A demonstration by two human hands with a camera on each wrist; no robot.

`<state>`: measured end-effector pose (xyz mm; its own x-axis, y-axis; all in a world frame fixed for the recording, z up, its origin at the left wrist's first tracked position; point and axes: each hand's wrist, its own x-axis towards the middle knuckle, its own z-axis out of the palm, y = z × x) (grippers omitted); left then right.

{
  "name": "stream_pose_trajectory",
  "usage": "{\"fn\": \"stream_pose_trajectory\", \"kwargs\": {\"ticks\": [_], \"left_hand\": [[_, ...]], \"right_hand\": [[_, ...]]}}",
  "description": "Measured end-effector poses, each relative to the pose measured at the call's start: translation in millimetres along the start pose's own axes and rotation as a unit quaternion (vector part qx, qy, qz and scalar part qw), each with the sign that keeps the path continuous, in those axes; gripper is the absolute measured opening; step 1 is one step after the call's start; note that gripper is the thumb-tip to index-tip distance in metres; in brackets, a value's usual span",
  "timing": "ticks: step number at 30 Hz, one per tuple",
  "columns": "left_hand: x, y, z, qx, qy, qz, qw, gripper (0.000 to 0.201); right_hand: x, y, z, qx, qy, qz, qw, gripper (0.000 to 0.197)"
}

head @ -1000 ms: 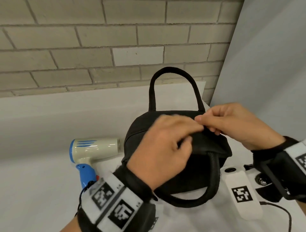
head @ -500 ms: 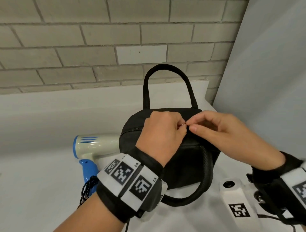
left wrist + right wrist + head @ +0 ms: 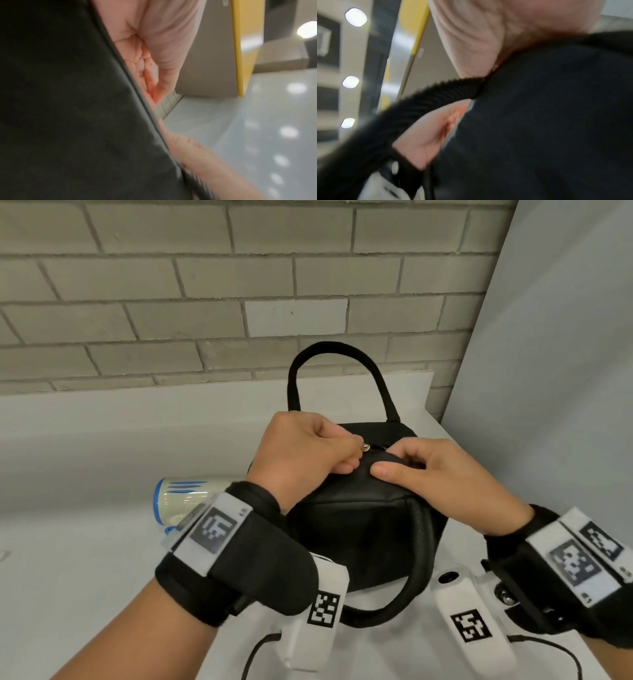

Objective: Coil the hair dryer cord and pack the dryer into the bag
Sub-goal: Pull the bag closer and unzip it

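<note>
A black fabric bag (image 3: 356, 529) with two loop handles stands on the white table (image 3: 68, 577). My left hand (image 3: 308, 457) sits on its top and pinches the small metal zipper pull (image 3: 365, 447). My right hand (image 3: 431, 474) grips the bag's top fabric just right of the zipper, thumb pressed on the near edge. The cream and blue hair dryer (image 3: 181, 499) lies on the table left of the bag, mostly hidden behind my left wrist. Both wrist views show only blurred black fabric (image 3: 68, 108) and palm; a ribbed handle (image 3: 436, 94) crosses the right wrist view.
A grey brick wall (image 3: 239, 302) rises behind the table and a pale panel (image 3: 548, 371) closes the right side. Thin black cables (image 3: 257, 652) from my wrist gear trail over the near table edge.
My left hand slid along the bag's top toward the left and now holds the zipper pull. My right hand shifted to grip the fabric beside it. The view moved closer.
</note>
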<state>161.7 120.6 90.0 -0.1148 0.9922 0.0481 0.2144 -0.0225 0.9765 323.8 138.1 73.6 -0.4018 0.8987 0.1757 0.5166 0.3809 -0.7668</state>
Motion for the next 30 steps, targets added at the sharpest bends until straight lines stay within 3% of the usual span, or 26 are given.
{"fn": "stream_pose_trajectory", "kwargs": {"ticks": [2, 6, 9, 13, 17, 21, 24, 26, 28, 30], "left_hand": [[2, -3, -13, -0.037, 0.021, -0.026, 0.999, 0.013], [3, -28, -55, -0.105, 0.087, -0.072, 0.988, 0.014], [-2, -59, -70, -0.122, 0.099, -0.140, 0.978, 0.010], [-6, -97, -65, -0.075, 0.093, -0.222, 0.968, 0.013], [-3, -107, -58, 0.009, 0.090, -0.240, 0.967, 0.015], [-4, -98, -53, 0.165, 0.096, -0.150, 0.970, 0.017], [-11, -80, -50, 0.214, 0.131, 0.069, 0.966, 0.010], [-9, -64, -48, 0.210, 0.109, 0.198, 0.951, 0.011], [1, -52, -46, 0.247, 0.059, 0.240, 0.937, 0.019], [13, -39, -42, 0.303, -0.024, 0.231, 0.924, 0.024]], "right_hand": [[3, 5, -4, 0.042, 0.011, 0.004, 0.999, 0.013], [2, 21, -17, 0.085, 0.042, 0.022, 0.995, 0.018], [-4, 26, -18, 0.125, 0.035, 0.025, 0.991, 0.017], [-7, 24, -18, 0.174, 0.015, 0.006, 0.985, 0.006], [-6, 24, -19, 0.188, -0.008, -0.004, 0.982, 0.005], [-1, 30, -21, 0.166, 0.001, -0.017, 0.986, 0.021], [0, 29, -26, 0.137, 0.003, -0.031, 0.990, 0.003], [3, 26, -28, 0.112, -0.027, -0.039, 0.993, 0.015], [6, 16, -30, 0.086, -0.060, -0.043, 0.994, 0.028], [5, -4, -27, 0.040, -0.108, -0.051, 0.992, 0.025]]}}
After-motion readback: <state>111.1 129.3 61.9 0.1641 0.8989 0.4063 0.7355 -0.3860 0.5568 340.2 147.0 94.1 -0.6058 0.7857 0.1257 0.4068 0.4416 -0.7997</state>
